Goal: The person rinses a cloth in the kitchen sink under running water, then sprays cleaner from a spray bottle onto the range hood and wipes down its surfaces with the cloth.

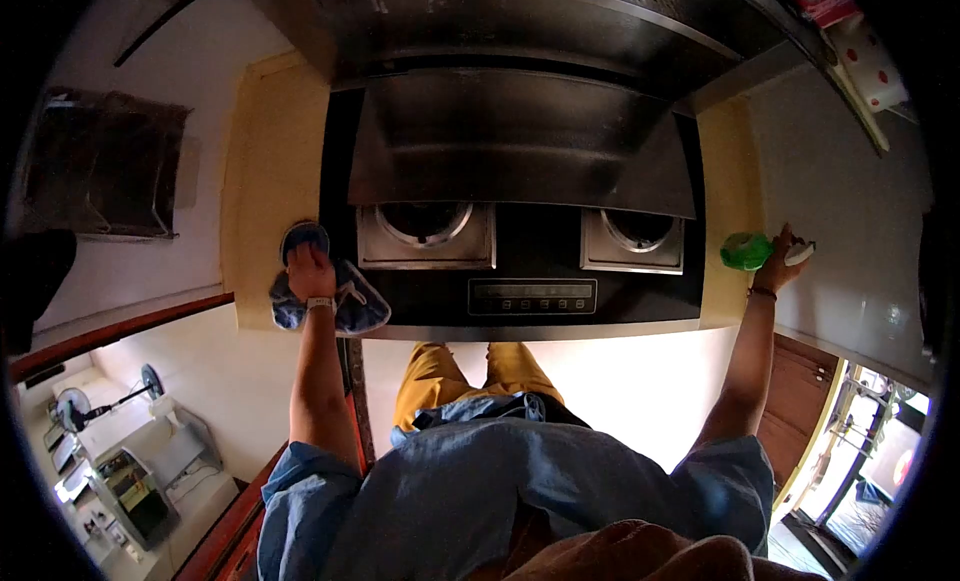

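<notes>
My left hand (311, 271) presses a blue cloth (362, 303) onto the yellow surface at the left edge of the black range hood panel (540, 251). Its fingers are bent over the cloth, and part of the cloth hangs loose to the right of the wrist. On the far right, my right hand (778, 266) is closed around a green bottle or container (746, 251) with a white part (799, 253) beside the fingers. The green item lies over the yellow strip at the panel's right side.
Two square metal-framed round openings (427, 237) flank the middle of the panel, above a button strip (532, 296). A dark wall-mounted box (105, 164) is at upper left, a red-and-white package (866, 61) at upper right. A fan (75, 409) stands lower left.
</notes>
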Demonstrator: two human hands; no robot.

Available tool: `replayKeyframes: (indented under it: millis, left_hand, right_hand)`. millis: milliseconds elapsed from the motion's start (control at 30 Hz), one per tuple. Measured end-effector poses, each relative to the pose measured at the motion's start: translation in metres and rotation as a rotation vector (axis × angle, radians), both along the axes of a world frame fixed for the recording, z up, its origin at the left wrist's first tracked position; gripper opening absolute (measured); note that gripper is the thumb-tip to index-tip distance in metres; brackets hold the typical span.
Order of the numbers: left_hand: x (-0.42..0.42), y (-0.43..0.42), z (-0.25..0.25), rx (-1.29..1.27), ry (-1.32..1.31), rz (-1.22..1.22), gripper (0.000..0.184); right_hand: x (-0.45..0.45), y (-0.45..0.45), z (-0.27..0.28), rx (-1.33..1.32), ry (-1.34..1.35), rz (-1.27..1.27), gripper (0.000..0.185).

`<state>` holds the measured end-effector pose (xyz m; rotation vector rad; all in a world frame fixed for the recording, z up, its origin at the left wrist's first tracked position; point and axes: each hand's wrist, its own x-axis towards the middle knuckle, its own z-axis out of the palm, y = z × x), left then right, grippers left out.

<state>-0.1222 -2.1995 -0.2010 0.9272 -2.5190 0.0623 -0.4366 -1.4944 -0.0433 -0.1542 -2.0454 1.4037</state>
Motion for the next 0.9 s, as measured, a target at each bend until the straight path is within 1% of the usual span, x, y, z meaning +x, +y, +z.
replayKeyframes:
  millis: [67, 100, 133, 167, 233, 267, 333, 367, 400, 433, 467, 500, 533, 567, 600, 633, 667, 733, 767, 800, 833, 867, 900]
  left_hand:
    - [-0.001, -0.001, -0.001, 0.024, -0.040, 0.028, 0.020]
    - [-0.002, 0.000, 0.001, 0.030, -0.026, 0.036, 0.027]
    - [-0.002, 0.001, 0.003, 0.036, -0.012, 0.044, 0.033]
    - [0.000, 0.004, 0.005, 0.033, -0.013, 0.053, 0.033]
    - [0.000, 0.013, 0.019, -0.112, 0.002, -0.053, 0.048]
    - [0.000, 0.020, 0.026, -0.114, 0.001, -0.045, 0.048]
    - [0.003, 0.031, 0.036, -0.168, -0.012, -0.022, 0.054]
    - [0.008, 0.027, 0.033, -0.170, -0.015, -0.020, 0.054]
    - [0.013, 0.023, 0.030, -0.043, -0.097, 0.011, 0.054]
    - [0.018, 0.019, 0.027, 0.085, -0.178, 0.044, 0.054]
    - [0.022, 0.015, 0.025, 0.084, -0.177, 0.048, 0.054]
    - [0.023, 0.011, 0.026, 0.140, -0.205, 0.070, 0.051]
    - [0.024, 0.007, 0.028, 0.196, -0.231, 0.091, 0.048]
    - [0.029, -0.002, 0.024, 0.194, -0.230, 0.092, 0.048]
    - [0.036, -0.016, 0.013, 0.297, -0.063, 0.044, 0.042]
    - [0.034, -0.020, 0.021, 0.401, 0.105, -0.005, 0.037]
    - [0.038, -0.020, 0.028, 0.399, 0.106, -0.006, 0.037]
    - [0.024, 0.014, 0.094, 0.736, 0.385, 0.045, 0.027]
    - [0.024, 0.020, 0.104, 1.027, 0.585, -0.014, 0.024]
    - [0.017, 0.038, 0.131, 1.200, 0.671, -0.056, 0.024]
    - [0.007, 0.060, 0.158, 1.375, 0.754, -0.099, 0.023]
    - [-0.003, 0.076, 0.167, 1.506, 0.794, -0.132, 0.024]
    - [-0.011, 0.090, 0.173, 1.638, 0.831, -0.167, 0.024]
  right_hand:
    - [-0.011, 0.005, -0.010, 0.090, 0.076, -0.192, 0.024]
    - [-0.012, 0.002, -0.012, 0.085, 0.074, -0.183, 0.024]
    - [-0.010, 0.000, -0.014, 0.116, 0.039, -0.253, 0.026]
    - [-0.010, -0.002, -0.015, 0.147, 0.005, -0.321, 0.029]
    - [-0.010, 0.010, -0.033, 0.136, 0.041, -0.313, 0.030]
    - [-0.011, 0.018, -0.042, 0.128, 0.078, -0.315, 0.032]
    - [-0.008, 0.012, -0.042, -0.051, 0.083, -0.286, 0.032]
    - [-0.005, 0.011, -0.038, 0.001, 0.061, -0.269, 0.032]
    - [-0.002, 0.010, -0.035, 0.055, 0.041, -0.251, 0.031]
    - [-0.001, 0.010, -0.037, 0.055, 0.039, -0.248, 0.031]
    - [-0.001, 0.010, -0.039, -0.005, 0.088, -0.185, 0.032]
    - [-0.001, 0.006, -0.038, -0.065, 0.138, -0.121, 0.034]
    - [0.001, 0.001, -0.037, -0.068, 0.139, -0.117, 0.034]
    - [0.007, -0.005, -0.038, -0.070, 0.116, -0.179, 0.036]
    - [0.015, -0.010, -0.037, -0.072, 0.091, -0.244, 0.040]
    - [0.024, -0.012, -0.040, -0.074, 0.091, -0.246, 0.040]
    - [0.038, -0.013, -0.047, 0.037, -0.091, -0.368, 0.043]
    - [0.068, -0.010, -0.090, 0.057, -0.071, -0.120, 0.044]
    - [0.089, -0.037, -0.106, -0.155, -0.038, 0.013, 0.042]
    - [0.112, -0.072, -0.099, -0.205, -0.314, 0.269, 0.043]
    - [0.132, -0.139, -0.069, -0.238, -0.418, 0.376, 0.043]
    - [0.150, -0.189, -0.045, -0.261, -0.540, 0.685, 0.048]
    - [0.164, -0.243, -0.025, -0.330, -0.552, 0.927, 0.062]
